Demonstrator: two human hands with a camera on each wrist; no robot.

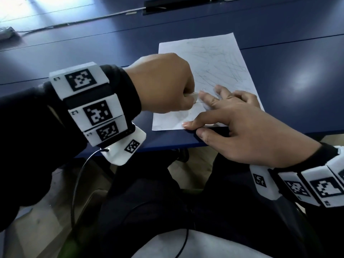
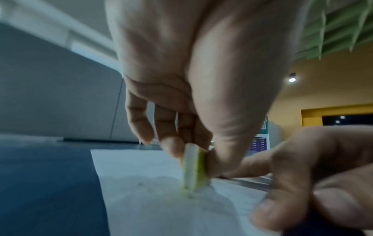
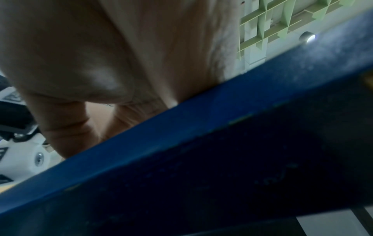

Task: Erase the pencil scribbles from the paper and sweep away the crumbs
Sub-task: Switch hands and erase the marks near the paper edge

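Nearest, the right hand [image 1: 240, 125] lies flat, fingers spread, on the near edge of the paper [image 1: 202, 71], probably pinning it against the rubbing. Just beside it, the left hand [image 1: 163, 84] pinches a white-and-yellow eraser [image 2: 194, 169] upright, tip on the sheet. Farther up, faint pencil scribbles [image 1: 217, 64] cover the paper on the blue worktop [image 1: 93, 53].

I sat in an office: a long blue tabletop [image 1: 93, 53] with a cable slot [image 1: 178, 4], grey partitions [image 2: 50, 87], and a green grid ceiling [image 3: 262, 32].
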